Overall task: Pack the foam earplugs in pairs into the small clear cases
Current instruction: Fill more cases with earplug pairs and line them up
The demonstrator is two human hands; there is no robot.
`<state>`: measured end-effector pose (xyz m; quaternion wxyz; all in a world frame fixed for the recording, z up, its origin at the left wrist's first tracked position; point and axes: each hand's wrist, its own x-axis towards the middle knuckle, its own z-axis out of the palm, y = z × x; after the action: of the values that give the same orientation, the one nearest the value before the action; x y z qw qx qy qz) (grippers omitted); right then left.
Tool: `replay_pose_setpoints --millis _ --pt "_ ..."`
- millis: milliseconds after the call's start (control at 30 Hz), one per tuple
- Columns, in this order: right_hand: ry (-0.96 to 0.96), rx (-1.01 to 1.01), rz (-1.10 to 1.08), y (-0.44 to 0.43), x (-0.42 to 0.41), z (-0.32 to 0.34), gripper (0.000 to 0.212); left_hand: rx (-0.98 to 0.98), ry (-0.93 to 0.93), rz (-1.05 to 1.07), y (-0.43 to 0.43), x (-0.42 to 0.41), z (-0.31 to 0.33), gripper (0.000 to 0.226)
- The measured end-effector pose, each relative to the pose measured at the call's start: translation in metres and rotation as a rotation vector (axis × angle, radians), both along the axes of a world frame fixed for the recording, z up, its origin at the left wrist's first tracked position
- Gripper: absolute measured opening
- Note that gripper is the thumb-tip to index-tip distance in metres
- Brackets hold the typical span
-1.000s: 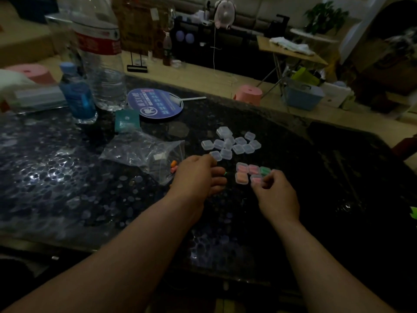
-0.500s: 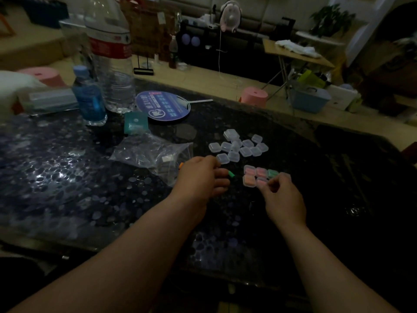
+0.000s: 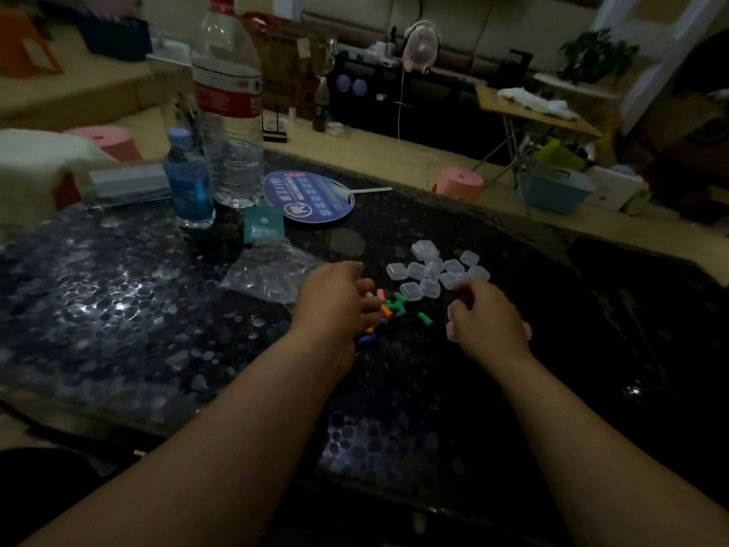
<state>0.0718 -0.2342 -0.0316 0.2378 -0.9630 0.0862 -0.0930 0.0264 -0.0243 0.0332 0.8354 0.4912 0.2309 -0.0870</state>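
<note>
Several loose foam earplugs (image 3: 390, 309) in green, orange, pink and blue lie in a small pile on the dark table. My left hand (image 3: 335, 302) sits at the pile's left edge with its fingers curled down, pinching a pink plug at the fingertips. A single green earplug (image 3: 425, 318) lies apart to the right. Several empty clear cases (image 3: 434, 270) are clustered just behind. My right hand (image 3: 489, 321) reaches up to the cluster's near edge and pinches one clear case (image 3: 453, 280). The filled cases (image 3: 452, 331) are mostly hidden under that hand.
A crumpled clear plastic bag (image 3: 272, 274) lies left of my left hand. Behind it are a teal packet (image 3: 263, 225), a round blue fan (image 3: 307, 196), a small blue bottle (image 3: 189, 183) and a large water bottle (image 3: 228, 112). The table edge (image 3: 532, 227) runs at the back right.
My right hand moved from the filled cases up to the empty clear cases. My left hand drew back to the left, uncovering the pile of earplugs.
</note>
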Motion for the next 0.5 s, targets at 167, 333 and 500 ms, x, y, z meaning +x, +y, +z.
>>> replay_pose_setpoints --millis 167,333,500 --pt "0.129 -0.322 0.16 0.018 0.042 0.008 0.049 -0.009 0.028 0.008 0.0 0.001 -0.002 0.016" --pt "0.192 -0.526 0.253 0.021 0.072 0.007 0.033 -0.005 0.042 -0.005 0.008 0.006 -0.002 0.024" --pt "0.233 -0.476 0.209 0.021 0.084 0.003 0.028 -0.035 0.018 -0.035 0.015 0.004 -0.003 0.022"
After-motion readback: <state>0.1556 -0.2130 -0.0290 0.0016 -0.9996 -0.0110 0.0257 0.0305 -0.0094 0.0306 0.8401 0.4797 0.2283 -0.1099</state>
